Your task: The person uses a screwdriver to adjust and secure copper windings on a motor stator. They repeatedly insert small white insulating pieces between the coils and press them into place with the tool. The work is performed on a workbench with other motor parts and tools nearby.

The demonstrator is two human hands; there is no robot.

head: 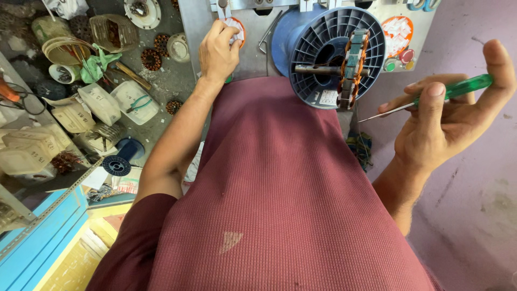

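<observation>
Two white tubs [116, 102] at left, one holding green pliers [141, 102]

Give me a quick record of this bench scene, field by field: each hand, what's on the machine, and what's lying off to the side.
left hand: on a round white knob on the metal panel
right hand: holds a green-handled screwdriver, tip toward the machine
machine: blue spool on a shaft, with a copper-wound stator in front of it
left side: plastic tubs, small wound cores, green cloth
wearer: maroon shirt
</observation>
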